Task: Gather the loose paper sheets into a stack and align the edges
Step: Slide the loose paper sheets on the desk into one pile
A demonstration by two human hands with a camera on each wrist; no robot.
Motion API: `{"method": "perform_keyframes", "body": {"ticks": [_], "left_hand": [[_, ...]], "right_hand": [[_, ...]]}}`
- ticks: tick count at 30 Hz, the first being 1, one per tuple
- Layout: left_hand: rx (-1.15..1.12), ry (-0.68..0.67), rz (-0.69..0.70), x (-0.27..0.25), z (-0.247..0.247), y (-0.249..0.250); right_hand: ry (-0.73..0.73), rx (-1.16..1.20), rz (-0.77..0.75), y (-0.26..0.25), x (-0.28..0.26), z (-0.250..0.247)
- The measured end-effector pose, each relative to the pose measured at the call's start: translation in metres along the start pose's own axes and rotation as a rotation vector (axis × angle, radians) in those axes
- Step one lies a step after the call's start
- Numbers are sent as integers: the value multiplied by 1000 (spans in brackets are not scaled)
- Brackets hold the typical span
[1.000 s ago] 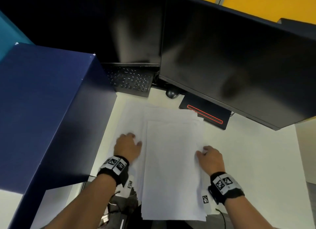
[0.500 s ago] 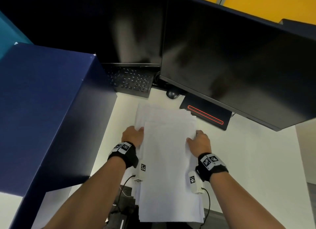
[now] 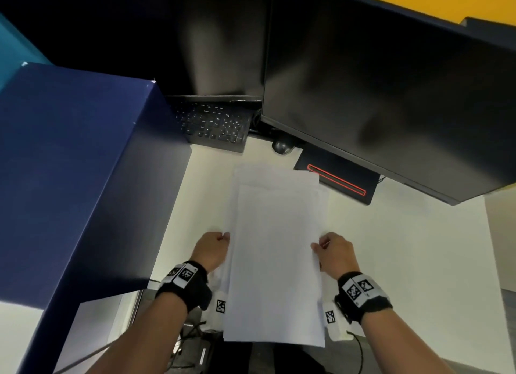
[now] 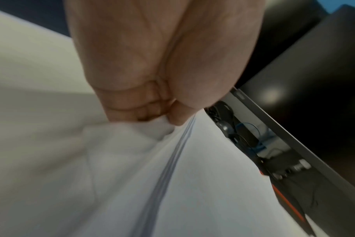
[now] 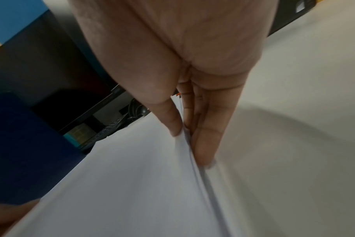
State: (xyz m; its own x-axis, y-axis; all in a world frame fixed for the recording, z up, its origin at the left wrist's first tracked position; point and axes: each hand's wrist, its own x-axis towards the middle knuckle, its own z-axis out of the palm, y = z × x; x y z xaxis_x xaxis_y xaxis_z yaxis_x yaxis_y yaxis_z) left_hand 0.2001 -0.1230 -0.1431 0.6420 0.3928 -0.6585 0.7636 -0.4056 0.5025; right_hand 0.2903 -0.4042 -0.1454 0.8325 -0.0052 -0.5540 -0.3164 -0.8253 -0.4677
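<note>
A loose stack of white paper sheets (image 3: 275, 251) lies on the white desk (image 3: 405, 262), its near end hanging over the desk's front edge. The far ends of the sheets are staggered. My left hand (image 3: 213, 249) pinches the stack's left edge, fingers curled under and thumb on top (image 4: 178, 118). My right hand (image 3: 333, 251) pinches the right edge between thumb and fingers (image 5: 205, 144). In both wrist views the sheet edges (image 5: 195, 160) show as thin layered lines.
A dark blue box (image 3: 69, 178) stands close on the left. A black keyboard (image 3: 215, 125), a mouse (image 3: 282, 146), two dark monitors (image 3: 377, 94) and a black stand with a red line (image 3: 337, 179) sit behind the paper. Bare desk lies to the right.
Both hands moved inward from flat on spread sheets to the stack's side edges and now pinch them. The sheets have been pulled together into a narrower pile.
</note>
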Motion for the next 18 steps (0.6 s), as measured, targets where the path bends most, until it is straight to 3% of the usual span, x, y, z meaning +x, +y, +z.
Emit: {"method": "perform_keyframes", "body": {"ticks": [5,10,13,18], "left_hand": [[2,84,44,-1,-17,2],[32,-3,40,-3,-2,9],[-17,-33,-36,5,-8,10],[44,121,40,35,-26,51]], "right_hand": [[-22,97,57,8,-3,-23],[-22,21,23,6,-15,-6],[-61,93,106,5,-7,-16],[105,107,29,-15,26,-38]]}}
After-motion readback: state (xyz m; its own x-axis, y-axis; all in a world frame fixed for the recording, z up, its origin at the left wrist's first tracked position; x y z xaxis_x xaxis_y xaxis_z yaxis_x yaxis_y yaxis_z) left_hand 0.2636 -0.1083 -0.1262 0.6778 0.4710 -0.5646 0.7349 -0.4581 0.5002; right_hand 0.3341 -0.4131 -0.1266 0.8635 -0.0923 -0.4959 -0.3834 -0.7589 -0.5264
